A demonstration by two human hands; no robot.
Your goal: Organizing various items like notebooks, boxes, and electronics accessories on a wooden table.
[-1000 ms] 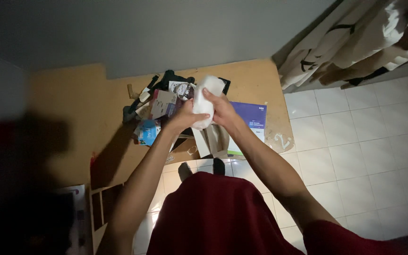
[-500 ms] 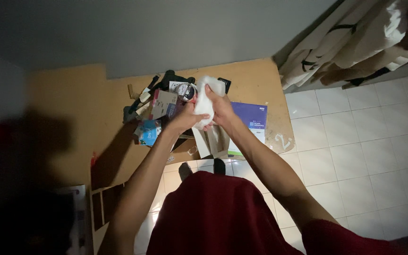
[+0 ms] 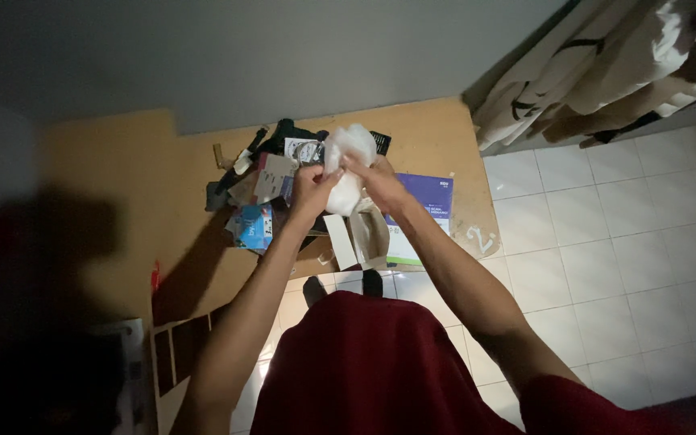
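Both my hands grip a crumpled white plastic wrapper point(image 3: 349, 157) above a pile of clutter on a wooden table point(image 3: 122, 185). My left hand point(image 3: 312, 187) pinches its left side near the middle. My right hand point(image 3: 374, 181) holds its right side, fingers pressed into the wrapper. The wrapper's top bulges out above my fingers. Beneath it lie a black bundle point(image 3: 283, 133), a small brown card box point(image 3: 271, 176) and a round tin point(image 3: 309, 151).
A blue-and-white box point(image 3: 253, 226) lies left of my hands, a purple booklet point(image 3: 428, 201) to the right, and an open white carton point(image 3: 356, 238) at the table's near edge. A patterned curtain point(image 3: 606, 64) hangs at the upper right over white floor tiles point(image 3: 606, 258).
The wrapper has gone from a long smooth shape to a crumpled, bunched one. My hands have drawn closer together around it, and the view has shifted slightly.
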